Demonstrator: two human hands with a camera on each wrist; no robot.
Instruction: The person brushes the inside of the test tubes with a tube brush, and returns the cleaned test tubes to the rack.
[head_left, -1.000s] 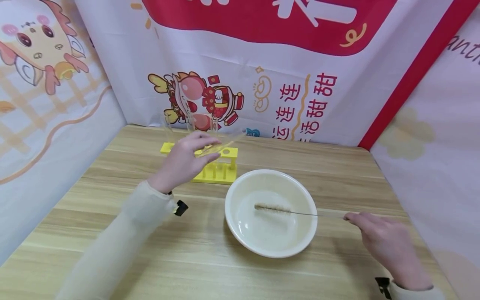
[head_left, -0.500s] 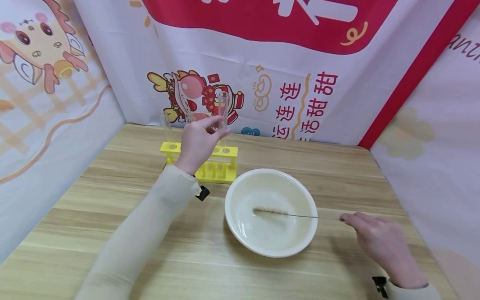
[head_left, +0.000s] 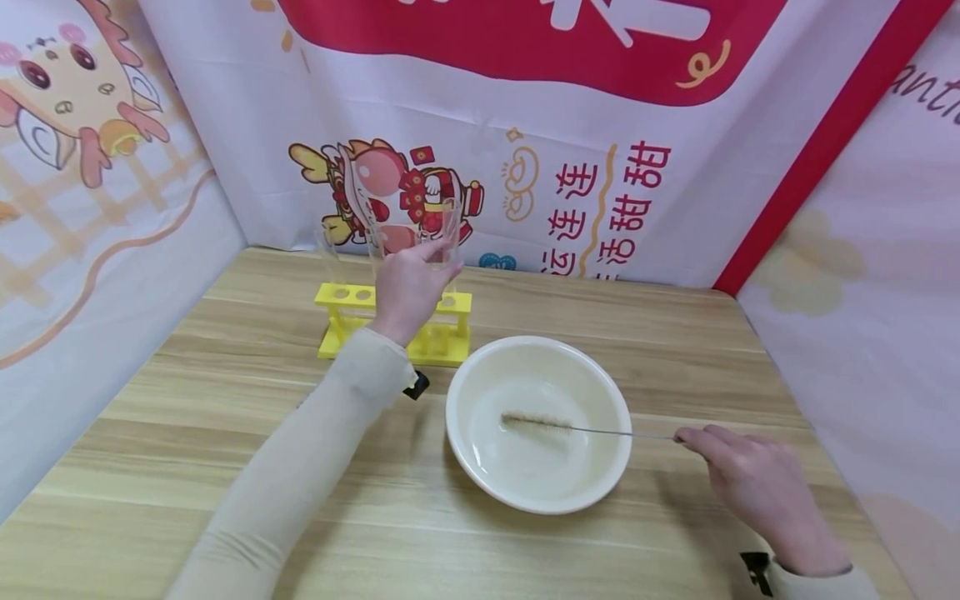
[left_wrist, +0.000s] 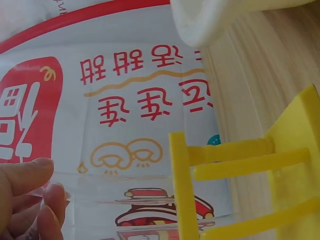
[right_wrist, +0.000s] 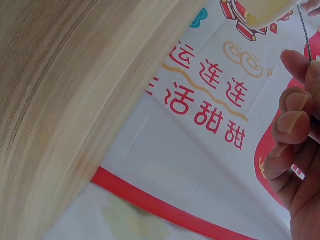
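Observation:
My left hand (head_left: 412,287) is over the yellow test tube rack (head_left: 327,343), pinching an upright clear test tube (head_left: 452,218) between thumb and fingers near the rack's right end. Whether its lower end sits in a hole I cannot tell. Other clear tubes stand in the rack, one test tube (head_left: 330,254) at its left end. In the left wrist view, the fingers (left_wrist: 37,172) are beside the rack's yellow top bar (left_wrist: 181,185). At the right, my right hand (head_left: 765,492) holds a test tube brush by its thin wire; the bristles (head_left: 536,421) are over the white basin (head_left: 542,505).
The basin stands just right of the rack on the wooden table (head_left: 420,533). Behind the table hangs a printed cloth (head_left: 480,108) with red lettering, and more cloth lines both sides.
The left hand has moved right, turning the test tube from tilted to upright above the rack's right end. The right hand with the brush has shifted slightly left.

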